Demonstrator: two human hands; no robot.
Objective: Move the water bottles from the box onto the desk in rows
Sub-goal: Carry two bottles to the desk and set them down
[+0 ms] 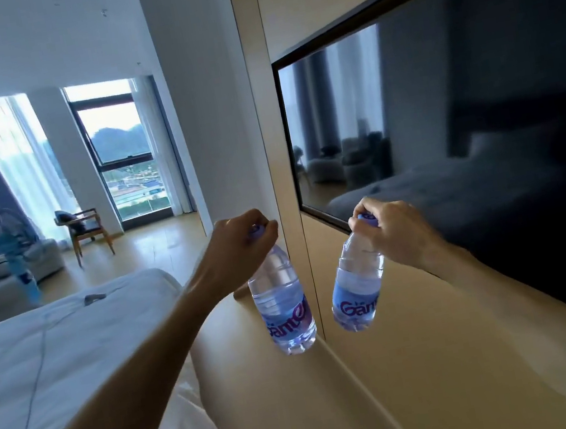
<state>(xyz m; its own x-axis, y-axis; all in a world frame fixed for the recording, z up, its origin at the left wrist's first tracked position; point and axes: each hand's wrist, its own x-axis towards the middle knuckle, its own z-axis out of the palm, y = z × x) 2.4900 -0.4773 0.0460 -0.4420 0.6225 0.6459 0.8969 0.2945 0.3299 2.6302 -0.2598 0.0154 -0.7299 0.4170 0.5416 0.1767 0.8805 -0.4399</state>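
Observation:
My left hand grips the cap of a clear water bottle with a blue label, which hangs upright with its base just above or on the tan desk, close to the wall. My right hand holds a second, same-looking water bottle by its cap, tilted slightly, in the air beside the wall panel. The box is out of sight.
A large dark TV screen is mounted on the wall to the right. A bed with white sheets runs along the desk's left side, with a thin cable on it. Far back stand a wooden chair, a sofa and tall windows.

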